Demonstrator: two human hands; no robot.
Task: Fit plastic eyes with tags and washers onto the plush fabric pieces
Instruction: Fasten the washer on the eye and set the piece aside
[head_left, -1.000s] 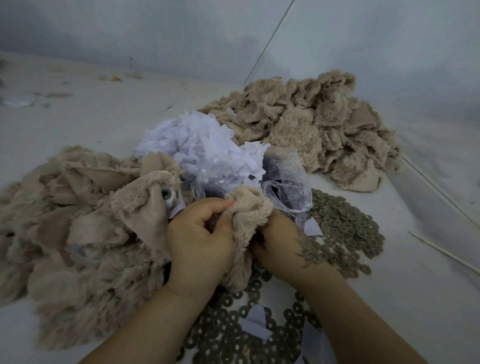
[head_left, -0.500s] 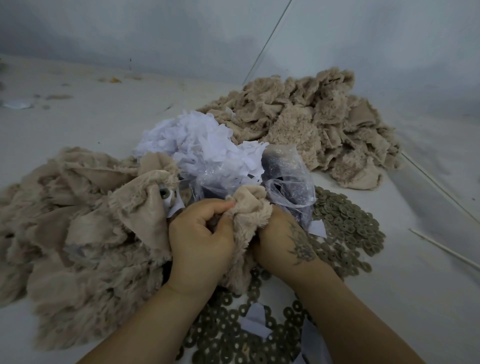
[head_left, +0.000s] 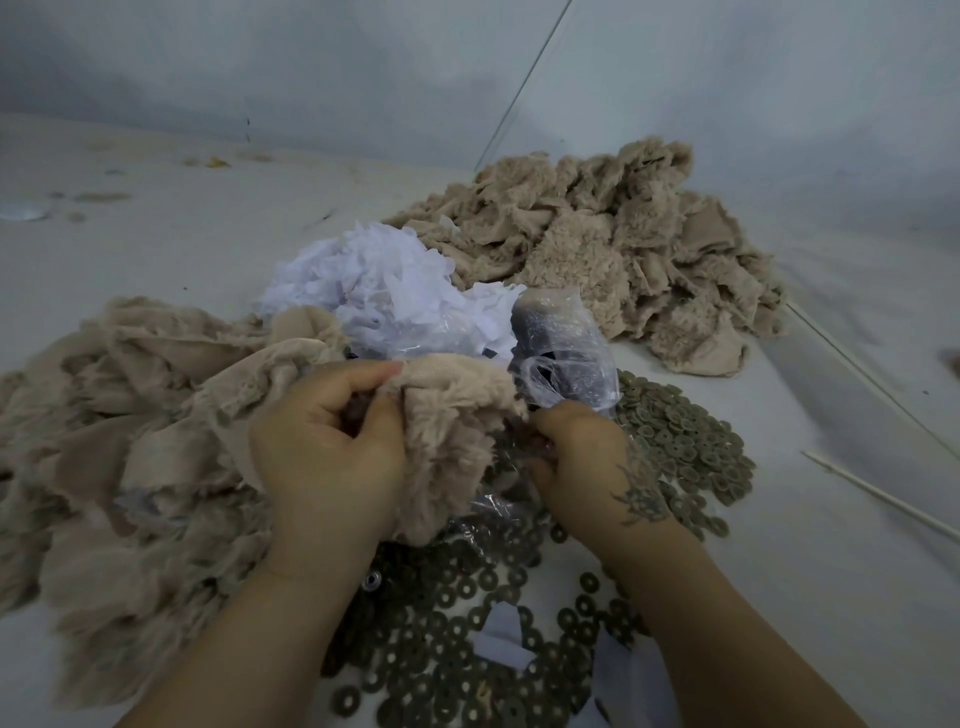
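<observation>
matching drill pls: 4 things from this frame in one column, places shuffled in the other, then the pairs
Things:
1. washers
2. white tags
3. plush piece
4. far plush pile

Places:
A. between both hands
B. heaped behind the hands, centre
C. back right, by the wall
D. spread flat under and right of the hands

Pairs: 1-D, 2-B, 3-A, 4-C. The left hand grips the plush piece; the right hand works at its edge, fingers hidden.
</observation>
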